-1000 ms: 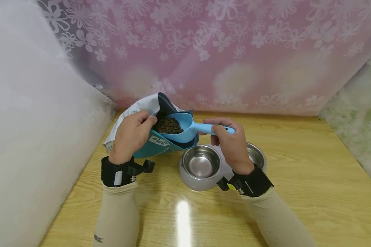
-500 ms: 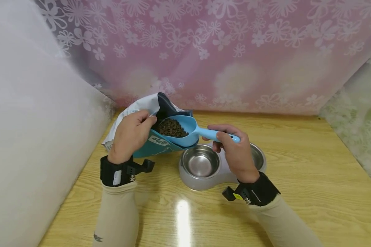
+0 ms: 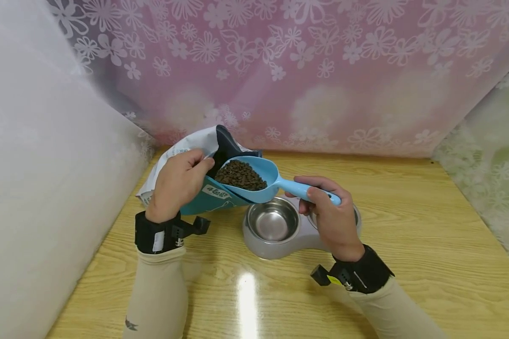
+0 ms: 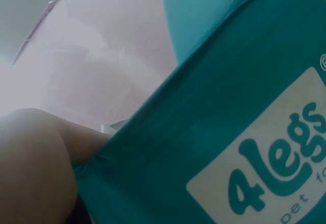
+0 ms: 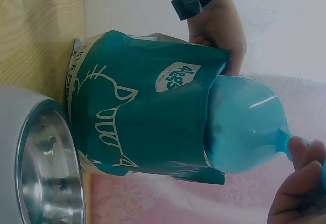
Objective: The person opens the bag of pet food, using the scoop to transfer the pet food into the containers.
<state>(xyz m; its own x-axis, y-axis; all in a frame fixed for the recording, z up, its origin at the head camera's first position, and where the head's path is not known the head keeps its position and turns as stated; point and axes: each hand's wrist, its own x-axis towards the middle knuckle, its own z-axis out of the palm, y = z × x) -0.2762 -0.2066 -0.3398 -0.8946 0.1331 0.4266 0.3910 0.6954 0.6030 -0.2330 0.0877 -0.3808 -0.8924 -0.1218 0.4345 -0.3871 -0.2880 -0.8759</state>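
Observation:
My left hand (image 3: 179,181) pinches the rim of an open pet food bag (image 3: 214,197), teal in front and white on its side. By its handle, my right hand (image 3: 332,212) grips a light blue scoop (image 3: 271,181). Brown kibble (image 3: 242,175) is heaped in the scoop's bowl, whose front part lies in the bag's mouth. Seen from the side in the right wrist view, the scoop (image 5: 247,124) overlaps the mouth of the upright bag (image 5: 163,117). The left wrist view has the bag's printed front (image 4: 204,132) close up, with the scoop's edge above its rim.
A grey double feeder (image 3: 268,249) with steel bowls stands on the wooden table (image 3: 212,292) in front of the bag. My right hand partly covers its right bowl. A pink flowered backdrop (image 3: 254,94) rises behind, and a white wall (image 3: 46,165) runs along the left.
My right hand has drawn the scoop to the right and toward me, so more of the kibble in it shows. The left hand still holds the bag's rim in nearly the same place.

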